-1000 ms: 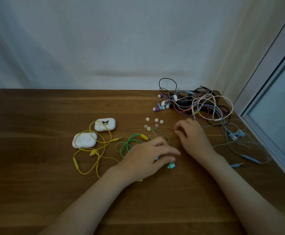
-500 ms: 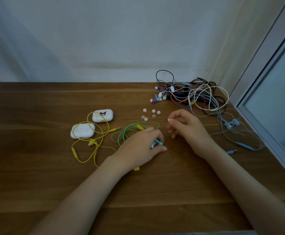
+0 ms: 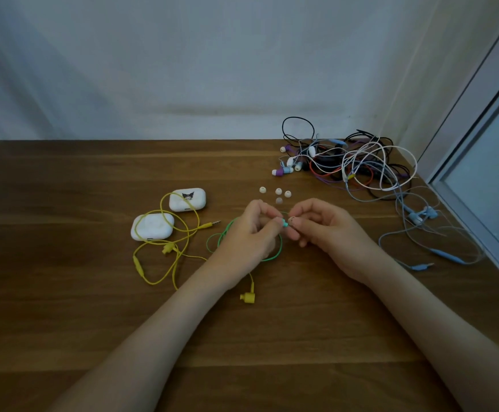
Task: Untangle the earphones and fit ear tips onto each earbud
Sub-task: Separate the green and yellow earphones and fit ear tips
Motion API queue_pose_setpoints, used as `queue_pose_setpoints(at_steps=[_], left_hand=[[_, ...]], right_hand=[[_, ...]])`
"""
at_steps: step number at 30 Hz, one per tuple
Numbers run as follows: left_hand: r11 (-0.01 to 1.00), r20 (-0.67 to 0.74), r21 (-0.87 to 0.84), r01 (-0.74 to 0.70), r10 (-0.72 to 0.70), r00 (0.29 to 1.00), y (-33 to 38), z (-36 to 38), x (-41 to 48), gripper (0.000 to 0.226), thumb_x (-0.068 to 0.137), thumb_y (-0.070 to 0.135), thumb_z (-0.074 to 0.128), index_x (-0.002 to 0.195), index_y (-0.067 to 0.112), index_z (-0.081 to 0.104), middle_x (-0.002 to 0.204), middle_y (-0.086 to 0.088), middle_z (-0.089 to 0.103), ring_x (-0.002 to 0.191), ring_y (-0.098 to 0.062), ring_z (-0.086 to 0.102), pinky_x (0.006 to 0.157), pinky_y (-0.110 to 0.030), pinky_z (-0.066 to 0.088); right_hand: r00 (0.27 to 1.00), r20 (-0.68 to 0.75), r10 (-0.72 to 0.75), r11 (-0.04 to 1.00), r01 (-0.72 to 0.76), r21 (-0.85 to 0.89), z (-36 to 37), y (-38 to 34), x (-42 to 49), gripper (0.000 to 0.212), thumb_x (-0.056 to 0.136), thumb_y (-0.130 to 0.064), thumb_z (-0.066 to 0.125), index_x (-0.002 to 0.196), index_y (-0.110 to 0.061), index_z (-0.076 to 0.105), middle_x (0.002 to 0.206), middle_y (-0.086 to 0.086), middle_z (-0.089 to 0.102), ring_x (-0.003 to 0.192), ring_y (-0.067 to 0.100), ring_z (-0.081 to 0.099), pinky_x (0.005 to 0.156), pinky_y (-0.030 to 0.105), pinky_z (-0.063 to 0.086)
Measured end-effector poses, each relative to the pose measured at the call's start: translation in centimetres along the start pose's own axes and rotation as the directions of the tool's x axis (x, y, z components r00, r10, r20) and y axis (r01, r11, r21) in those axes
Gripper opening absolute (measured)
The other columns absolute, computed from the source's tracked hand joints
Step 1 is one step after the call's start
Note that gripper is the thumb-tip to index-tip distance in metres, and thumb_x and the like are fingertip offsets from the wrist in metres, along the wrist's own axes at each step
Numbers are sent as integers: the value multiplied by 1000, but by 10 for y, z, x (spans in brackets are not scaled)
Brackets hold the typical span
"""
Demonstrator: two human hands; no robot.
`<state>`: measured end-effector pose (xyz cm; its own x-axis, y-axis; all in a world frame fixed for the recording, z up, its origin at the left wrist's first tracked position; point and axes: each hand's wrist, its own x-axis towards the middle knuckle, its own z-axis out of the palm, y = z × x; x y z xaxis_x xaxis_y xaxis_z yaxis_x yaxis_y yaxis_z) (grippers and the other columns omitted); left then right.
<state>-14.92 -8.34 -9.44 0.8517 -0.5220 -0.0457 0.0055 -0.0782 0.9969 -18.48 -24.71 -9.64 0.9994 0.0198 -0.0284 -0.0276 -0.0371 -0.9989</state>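
My left hand (image 3: 246, 237) pinches a teal earbud (image 3: 284, 223) of the green earphones, lifted just above the table. The green cable (image 3: 275, 255) loops under that hand. My right hand (image 3: 322, 230) meets it, its thumb and forefinger pinching a small pale ear tip (image 3: 291, 218) right against the earbud. Several loose white ear tips (image 3: 278, 191) lie just behind my hands. A yellow earphone set (image 3: 168, 251) lies spread to the left, with one yellow earbud (image 3: 247, 297) near my left wrist.
Two white earbud cases (image 3: 152, 226) sit at the left among the yellow cable. A tangled heap of black, white, red and purple earphones (image 3: 346, 165) fills the back right. Light-blue earphones (image 3: 420, 233) trail along the right edge by the window frame (image 3: 480, 209).
My left hand has lifted the teal earbud off the table. My right hand has come back from the loose ear tips and now meets the left hand at the earbud.
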Motion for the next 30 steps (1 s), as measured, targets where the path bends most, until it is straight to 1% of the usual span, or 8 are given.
queue_pose_setpoints(at_steps=[4,6,8,12,17,21,27,30], left_hand=[[999,-12,30,-20,21,1000,1,0,-1,5,99,13,48,97,9,48,80,-14,69,42,-7,40,42,-17,34],[999,-18,35,-21,22,1000,0,1,-1,8,99,13,48,97,6,48,70,-9,67,40,-8,41,41,-16,34],[1000,-14,24,-12,12,1000,1,2,-1,9,99,14,48,98,5,47,66,-5,65,40,-7,41,41,-16,34],[1000,23,28,-2,1,1000,1,0,-1,10,100,16,45,100,6,47,76,-7,69,40,-7,42,40,-17,34],[1000,68,11,11,-12,998,2,-2,-1,10,101,19,43,99,10,46,81,-5,72,41,-8,41,41,-17,33],[999,107,32,26,-29,994,3,-2,-1,9,101,20,42,100,13,47,84,-6,72,41,-6,42,42,-14,35],[999,115,30,43,-47,992,3,-3,-1,13,102,23,40,104,14,49,91,-9,70,43,-5,42,43,-15,36],[999,120,9,46,-46,992,4,-3,-1,14,102,22,39,104,13,49,89,-7,70,43,-6,42,43,-15,35]], right_hand=[[997,71,12,998,-17,63,-1,0,-1,19,97,-2,43,105,-2,61,78,7,62,73,13,57,63,22,48],[996,87,14,994,-23,107,0,1,-1,21,97,0,41,102,-4,61,80,7,62,73,14,58,63,22,47],[996,79,29,990,-39,135,0,0,-1,21,97,1,41,100,-4,61,80,7,62,71,13,58,62,21,48],[995,81,57,986,-69,154,0,-1,-2,17,94,2,45,99,-5,60,76,6,64,67,12,60,60,20,48],[991,84,104,975,-118,189,-1,-3,-1,11,90,3,51,96,-4,58,66,1,63,59,8,58,57,18,49],[987,101,125,979,-140,149,-1,-3,-1,9,91,0,52,95,-3,59,68,2,63,61,9,58,56,18,48],[983,113,145,980,-159,123,0,-2,0,13,94,-8,50,99,-2,60,69,2,62,62,8,57,55,19,46],[985,114,131,983,-144,115,0,-2,-1,12,94,-8,50,98,-3,60,70,1,61,62,8,55,54,19,44]])
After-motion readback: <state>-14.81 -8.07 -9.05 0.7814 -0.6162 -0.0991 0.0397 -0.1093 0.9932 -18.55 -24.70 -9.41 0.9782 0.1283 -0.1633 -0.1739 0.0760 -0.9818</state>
